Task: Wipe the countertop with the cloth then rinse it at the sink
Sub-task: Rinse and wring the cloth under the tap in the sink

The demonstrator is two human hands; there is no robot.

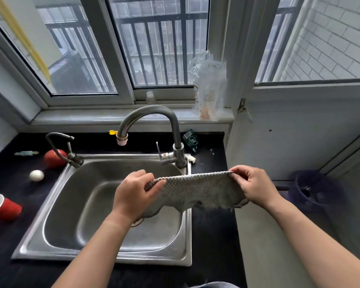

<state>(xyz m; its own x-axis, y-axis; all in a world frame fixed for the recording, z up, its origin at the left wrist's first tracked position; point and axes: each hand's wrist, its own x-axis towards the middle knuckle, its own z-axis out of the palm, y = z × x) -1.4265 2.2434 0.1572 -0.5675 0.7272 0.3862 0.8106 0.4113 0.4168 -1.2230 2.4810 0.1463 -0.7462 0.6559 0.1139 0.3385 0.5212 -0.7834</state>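
A grey waffle-weave cloth [197, 193] hangs stretched between both hands above the right rim of the steel sink [56, 231]. My left hand [133, 194] pinches its left top corner over the basin. My right hand [254, 186] pinches the right top corner over the black countertop [212, 229]. The cloth's lower edge sags over the sink's right rim. A curved steel faucet [154, 123] rises behind the cloth, its spout over the basin with no water running.
On the counter left of the sink lie a tipped red cup [3, 206], a white egg [36, 175] and a red apple [54, 157]. A second small tap [60, 146] stands at the sink's back left. A green packet [190, 140] and a plastic bag [209, 86] sit behind; a dark basket [314, 190] stands at right.
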